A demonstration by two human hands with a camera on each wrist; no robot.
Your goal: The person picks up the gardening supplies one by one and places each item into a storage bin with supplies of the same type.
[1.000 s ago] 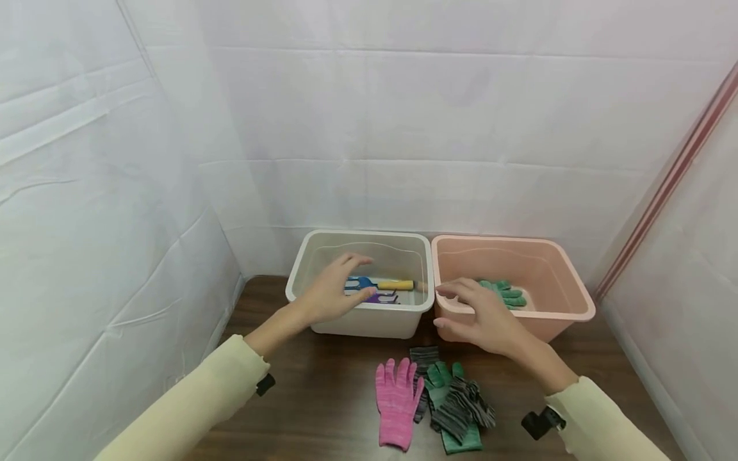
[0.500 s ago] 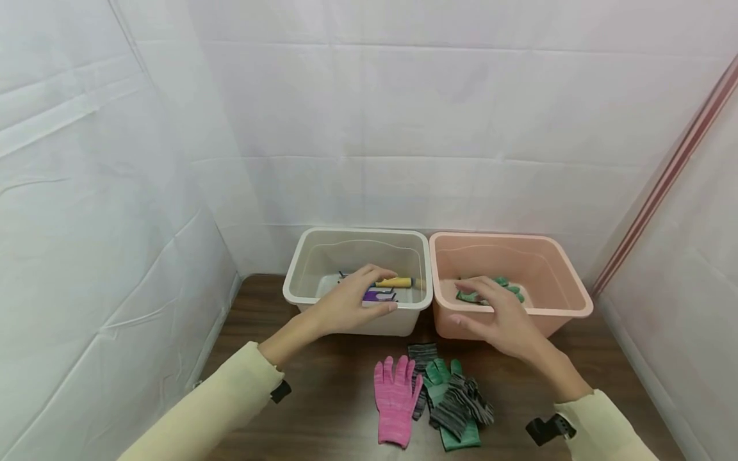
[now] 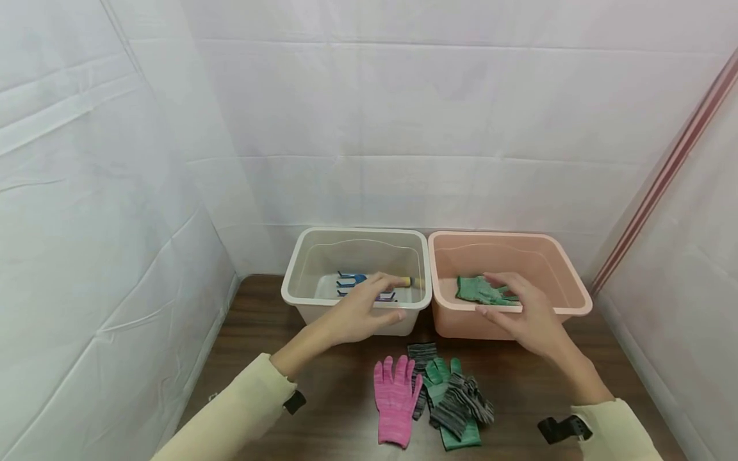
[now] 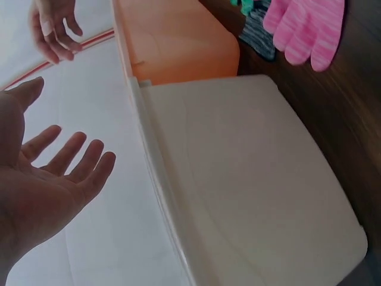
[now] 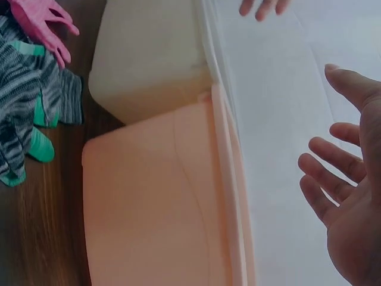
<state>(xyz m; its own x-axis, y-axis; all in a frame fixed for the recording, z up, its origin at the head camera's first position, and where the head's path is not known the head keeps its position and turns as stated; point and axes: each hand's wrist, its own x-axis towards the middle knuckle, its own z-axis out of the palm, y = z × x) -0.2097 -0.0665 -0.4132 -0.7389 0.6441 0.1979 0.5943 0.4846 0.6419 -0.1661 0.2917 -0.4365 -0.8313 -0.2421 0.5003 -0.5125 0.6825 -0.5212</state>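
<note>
In the head view my left hand [image 3: 363, 310] hovers over the front rim of an off-white bin [image 3: 296, 282], fingers relaxed, holding nothing. Inside that bin lie a blue hand tool with prongs [image 3: 350, 279] and a yellow handle end [image 3: 407, 281], plus purple prongs [image 3: 385, 297]; my hand hides part of them. Above the front of the peach bin [image 3: 567, 282] is my right hand [image 3: 527, 314], fingers loosely bent, nothing in its grasp. A green glove [image 3: 477, 290] rests inside, partly behind those fingers. Both wrist views show the hands [image 4: 53, 185] apart from the bins.
On the dark wooden table [image 3: 323, 410], in front of the bins, lies a pink glove [image 3: 395, 400]. Beside it is a heap of grey-black striped gloves [image 3: 455, 410] and a green glove [image 3: 468, 438]. White sheeting [image 3: 369, 128] encloses the back and sides.
Both hands have moved to the right above the bins. More of the green glove in the peach bin and of the blue prongs now shows. The gloves on the table have not moved.
</note>
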